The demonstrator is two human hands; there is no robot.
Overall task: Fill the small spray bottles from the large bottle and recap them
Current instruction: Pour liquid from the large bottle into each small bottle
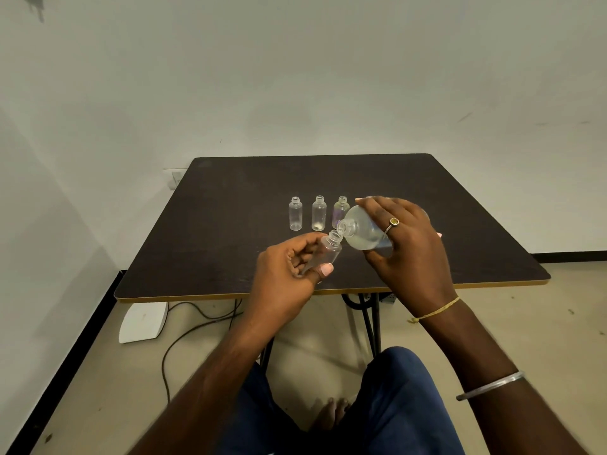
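Note:
My left hand (289, 267) holds a small clear bottle (328, 251), uncapped and tilted to the right, above the dark table (230, 208). My right hand (407, 244) grips the large clear bottle (361, 231) tipped on its side. Its open neck points left and touches the small bottle's mouth. Clear liquid lies in the large bottle's lower side. Three more small uncapped bottles stand in a row behind: left (295, 214), middle (319, 213), right (341, 210). No caps are visible.
The table's near edge (184, 298) runs just below my hands. Under it are black table legs (369, 323), a cable (197, 320) and a white object (143, 321) on the floor. A white wall stands behind the table.

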